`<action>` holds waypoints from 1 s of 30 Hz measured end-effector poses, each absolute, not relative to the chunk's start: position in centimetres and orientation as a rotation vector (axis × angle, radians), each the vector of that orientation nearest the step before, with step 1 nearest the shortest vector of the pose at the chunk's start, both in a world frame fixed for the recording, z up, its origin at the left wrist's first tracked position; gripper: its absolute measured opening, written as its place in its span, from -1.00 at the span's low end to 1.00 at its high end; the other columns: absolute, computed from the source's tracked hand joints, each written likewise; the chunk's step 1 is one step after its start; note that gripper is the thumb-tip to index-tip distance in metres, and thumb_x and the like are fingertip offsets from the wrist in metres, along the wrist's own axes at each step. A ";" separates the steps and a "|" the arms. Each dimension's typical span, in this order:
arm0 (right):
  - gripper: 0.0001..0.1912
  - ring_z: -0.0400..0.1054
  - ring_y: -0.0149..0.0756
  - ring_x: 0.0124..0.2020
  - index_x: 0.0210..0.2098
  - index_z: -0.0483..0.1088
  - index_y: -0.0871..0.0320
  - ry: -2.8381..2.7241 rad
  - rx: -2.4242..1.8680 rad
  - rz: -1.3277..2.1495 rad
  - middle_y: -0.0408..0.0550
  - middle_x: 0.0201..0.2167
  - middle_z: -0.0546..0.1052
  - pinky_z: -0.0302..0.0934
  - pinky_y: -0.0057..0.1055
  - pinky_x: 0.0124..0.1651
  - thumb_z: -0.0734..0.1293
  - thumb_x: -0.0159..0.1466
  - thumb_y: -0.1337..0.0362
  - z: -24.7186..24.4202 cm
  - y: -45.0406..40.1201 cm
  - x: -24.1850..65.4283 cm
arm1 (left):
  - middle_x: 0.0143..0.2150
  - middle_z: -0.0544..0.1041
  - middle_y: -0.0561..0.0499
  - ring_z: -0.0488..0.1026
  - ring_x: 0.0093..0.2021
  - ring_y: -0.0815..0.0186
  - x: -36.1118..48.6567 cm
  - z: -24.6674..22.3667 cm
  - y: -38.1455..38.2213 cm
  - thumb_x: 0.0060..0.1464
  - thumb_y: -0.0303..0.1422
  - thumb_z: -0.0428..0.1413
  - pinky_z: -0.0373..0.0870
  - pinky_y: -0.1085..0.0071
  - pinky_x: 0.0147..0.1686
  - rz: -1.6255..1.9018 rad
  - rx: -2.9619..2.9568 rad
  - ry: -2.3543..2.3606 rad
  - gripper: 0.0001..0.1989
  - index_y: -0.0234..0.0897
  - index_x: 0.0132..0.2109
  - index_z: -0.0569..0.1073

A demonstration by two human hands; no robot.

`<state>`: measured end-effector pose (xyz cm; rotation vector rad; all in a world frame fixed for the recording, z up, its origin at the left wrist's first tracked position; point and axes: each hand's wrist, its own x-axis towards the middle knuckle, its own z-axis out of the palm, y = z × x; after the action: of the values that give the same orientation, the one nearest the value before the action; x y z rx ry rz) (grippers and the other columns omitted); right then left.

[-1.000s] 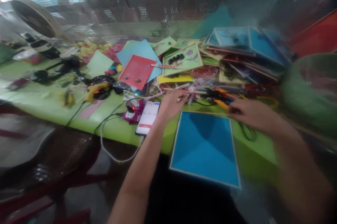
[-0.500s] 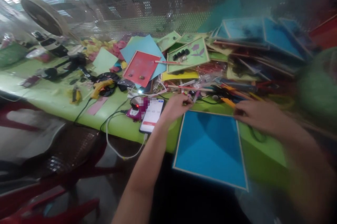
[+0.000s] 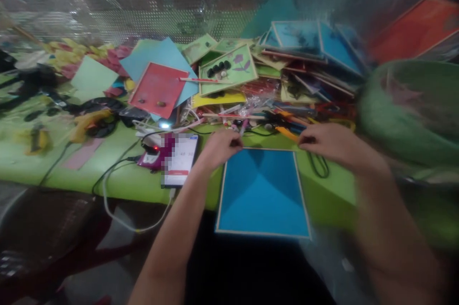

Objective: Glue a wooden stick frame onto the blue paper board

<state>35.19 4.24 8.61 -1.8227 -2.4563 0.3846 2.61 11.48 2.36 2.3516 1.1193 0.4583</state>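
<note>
A blue board with a thin pale border lies on the green table's front edge, its near end sticking out over my lap. At its far left corner is my left hand, fingers curled and pinched on the border. My right hand is closed at the far right corner, with thumb and fingertips together on the edge. The fingertips are partly hidden, so the exact grip is unclear. Just beyond the right fingers are orange-handled tools. A phone lies left of my left forearm.
A yellow glue gun rests on the left with its cord. Behind the board, several framed pictures, a red framed board and loose sticks are heaped up. A large green basin stands at the right. A white cable hangs off the front edge.
The view has swung to the right, so the table things appear further left. My left hand has come onto the board's far left corner; the right stays at the far right corner.
</note>
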 end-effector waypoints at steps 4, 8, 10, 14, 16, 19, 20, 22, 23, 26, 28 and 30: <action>-0.80 0.59 -0.10 -0.16 -0.28 0.66 0.01 -2.472 -1.966 0.435 -0.07 -0.17 0.72 0.26 -0.28 -0.18 0.35 0.29 0.20 8.6 4.3 34.4 | -0.27 0.66 0.01 0.57 -0.20 0.19 2.6 2.6 11.4 0.15 -0.45 0.26 0.41 0.28 -0.13 0.451 2.352 1.120 -0.94 -0.21 -0.31 0.61; -0.80 0.57 -0.14 -0.20 -0.33 0.66 0.01 -2.503 -2.010 0.418 -0.08 -0.21 0.72 0.16 -0.31 -0.32 0.35 0.27 0.22 8.5 4.4 33.3 | -0.25 0.67 0.01 0.57 -0.19 0.18 2.7 2.7 11.3 0.16 -0.43 0.27 0.42 0.28 -0.14 0.446 2.347 1.132 -0.94 -0.21 -0.30 0.61; -0.80 0.56 -0.15 -0.23 -0.34 0.66 0.00 -2.525 -1.997 0.367 -0.08 -0.22 0.72 0.09 -0.32 -0.38 0.35 0.27 0.22 8.4 4.5 33.2 | -0.25 0.67 0.01 0.57 -0.19 0.18 2.7 2.8 11.3 0.15 -0.44 0.27 0.42 0.28 -0.14 0.447 2.347 1.134 -0.94 -0.21 -0.30 0.61; -0.80 0.55 -0.17 -0.24 -0.34 0.65 0.02 -2.565 -1.910 0.293 -0.07 -0.23 0.71 0.07 -0.34 -0.40 0.34 0.27 0.24 7.9 4.5 33.4 | -0.26 0.67 0.00 0.57 -0.19 0.18 2.8 2.8 11.3 0.15 -0.44 0.26 0.43 0.25 -0.11 0.452 2.353 1.128 -0.93 -0.20 -0.32 0.60; -0.81 0.55 -0.17 -0.23 -0.34 0.63 0.03 -2.575 -1.888 0.304 -0.06 -0.24 0.71 0.10 -0.34 -0.38 0.34 0.28 0.24 7.8 4.5 33.5 | -0.25 0.67 0.00 0.57 -0.20 0.18 2.8 2.7 11.3 0.15 -0.44 0.26 0.44 0.24 -0.11 0.458 2.352 1.130 -0.93 -0.20 -0.31 0.60; -0.81 0.55 -0.16 -0.19 -0.33 0.62 0.05 -2.564 -1.903 0.339 -0.06 -0.22 0.70 0.13 -0.33 -0.33 0.33 0.30 0.25 7.9 4.6 33.6 | -0.25 0.67 -0.01 0.57 -0.21 0.19 2.8 2.7 11.2 0.15 -0.44 0.25 0.45 0.25 -0.12 0.465 2.347 1.142 -0.93 -0.21 -0.31 0.60; -0.81 0.55 -0.17 -0.19 -0.33 0.61 0.06 -2.553 -1.908 0.355 -0.06 -0.21 0.69 0.15 -0.33 -0.31 0.33 0.30 0.26 8.0 4.6 33.6 | -0.25 0.67 -0.01 0.58 -0.21 0.18 2.8 2.8 11.2 0.15 -0.45 0.25 0.45 0.25 -0.12 0.467 2.346 1.147 -0.93 -0.22 -0.31 0.60; -0.82 0.55 -0.19 -0.19 -0.33 0.60 0.06 -2.518 -1.905 0.400 -0.06 -0.18 0.69 0.19 -0.33 -0.26 0.33 0.29 0.28 8.3 4.7 33.8 | -0.24 0.68 -0.02 0.58 -0.19 0.17 3.1 3.2 11.0 0.16 -0.47 0.25 0.44 0.24 -0.11 0.476 2.348 1.157 -0.92 -0.23 -0.31 0.60; -0.83 0.55 -0.19 -0.19 -0.32 0.60 0.06 -2.501 -1.895 0.420 -0.06 -0.17 0.69 0.21 -0.33 -0.22 0.33 0.28 0.28 8.5 4.7 33.9 | -0.22 0.69 -0.02 0.58 -0.17 0.15 3.4 3.5 10.8 0.17 -0.47 0.25 0.44 0.22 -0.08 0.484 2.351 1.160 -0.92 -0.23 -0.29 0.61; -0.83 0.56 -0.17 -0.15 -0.28 0.59 0.09 -2.469 -1.822 0.477 -0.03 -0.16 0.69 0.26 -0.31 -0.12 0.33 0.31 0.24 9.0 4.5 34.2 | -0.13 0.71 -0.03 0.58 -0.05 0.10 5.1 5.0 10.0 0.26 -0.40 0.21 0.42 0.11 0.05 0.519 2.370 1.150 -0.91 -0.19 -0.20 0.64; -0.80 0.56 -0.15 -0.15 -0.26 0.58 0.10 -2.444 -1.764 0.508 -0.02 -0.19 0.69 0.27 -0.31 -0.11 0.32 0.35 0.19 9.3 4.4 34.3 | -0.09 0.72 -0.03 0.57 0.02 0.06 6.7 6.1 9.4 0.34 -0.37 0.14 0.38 0.05 0.12 0.528 2.417 1.098 -0.84 -0.16 -0.14 0.65; -0.77 0.56 -0.15 -0.16 -0.26 0.57 0.11 -2.404 -1.723 0.531 -0.01 -0.21 0.69 0.27 -0.31 -0.12 0.31 0.37 0.15 9.5 4.2 34.2 | -0.07 0.72 -0.04 0.58 0.00 0.05 8.5 7.0 9.0 0.36 -0.38 0.10 0.35 0.01 0.14 0.499 2.509 1.024 -0.79 -0.18 -0.14 0.66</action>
<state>34.18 4.18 9.48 -1.7230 -2.4044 0.5313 8.52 9.00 6.96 2.5090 1.0243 0.4994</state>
